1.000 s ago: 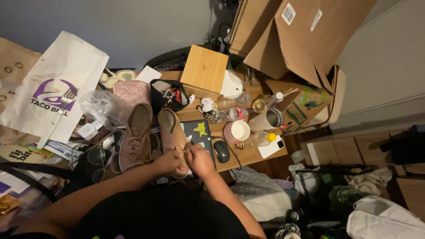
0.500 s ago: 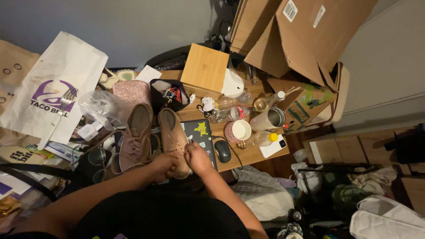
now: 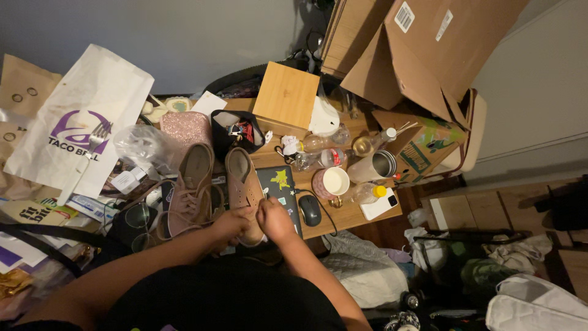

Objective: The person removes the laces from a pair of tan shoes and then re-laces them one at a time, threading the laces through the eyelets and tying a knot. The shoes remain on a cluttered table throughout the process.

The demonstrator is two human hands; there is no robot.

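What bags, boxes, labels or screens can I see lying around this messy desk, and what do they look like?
White paper bag: far left, flat, with a purple logo; a white plastic fork lies on it.
Brown paper bag: left edge, behind the white one.
Cardboard boxes: top right, brown, flaps open, white barcode labels.
Printed carton: below them, brown with green pictures.
Wooden box: desk's back, square, light.
Phone: desk's right edge, white case.

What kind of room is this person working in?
Most likely a room in a home, perhaps a bedroom corner. A cluttered wooden desk holds a computer mouse, mugs and bottles; cardboard boxes are stacked behind it, and clothes lie on the floor.
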